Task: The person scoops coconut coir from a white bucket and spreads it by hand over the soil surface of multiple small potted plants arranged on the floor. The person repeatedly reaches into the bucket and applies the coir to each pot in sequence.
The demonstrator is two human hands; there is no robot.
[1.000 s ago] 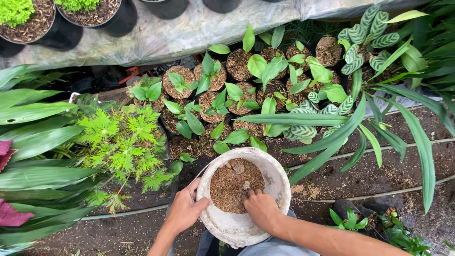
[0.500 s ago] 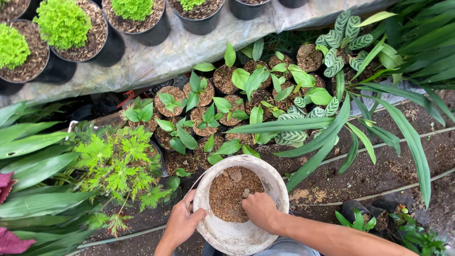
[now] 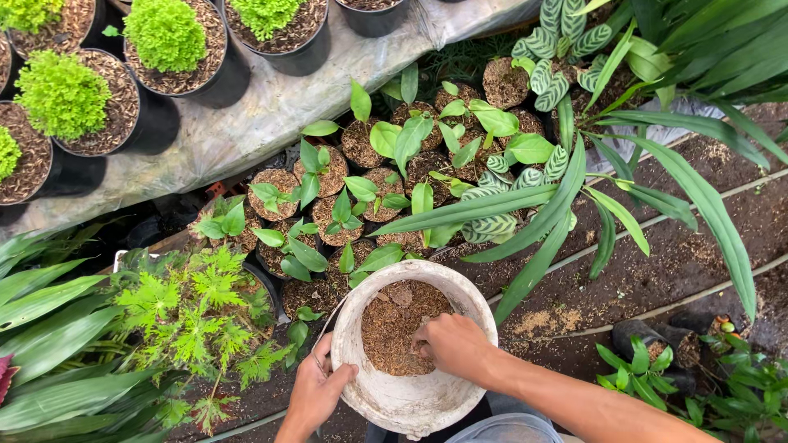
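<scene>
Head view, looking straight down on a nursery plot. A white plastic bucket (image 3: 410, 394), worn and stained, sits low in the middle of the view, partly filled with brown, fibrous potting mix (image 3: 394, 328) heaped toward its far side. The left hand (image 3: 316, 394) grips the bucket's near-left rim, fingers curled over the edge and thumb against the outer wall, closed firmly on it. The right hand (image 3: 451, 344) is inside the bucket, knuckles up, fingers bent down into the mix; it looks loosely closed around a scoop of it, though how much it holds cannot be told because the fingertips are buried. The right forearm (image 3: 574, 398) runs off toward the lower right. Just beyond the bucket stands a cluster of small seedling pots (image 3: 345, 217), each with a few broad green leaves and the same brown mix on top. To the left, touching the bucket's side in view, is a feathery light-green plant (image 3: 197, 316); long strap leaves (image 3: 41, 312) fill the left edge. A striped-leaf plant (image 3: 558, 33) and long arching blades (image 3: 542, 221) lie to the right. Along the top, black pots with bright green mossy tufts (image 3: 168, 37) sit on a grey plastic sheet (image 3: 271, 115). Dark bare soil (image 3: 657, 271) with some spilled mix (image 3: 542, 320) lies right of the bucket.
</scene>
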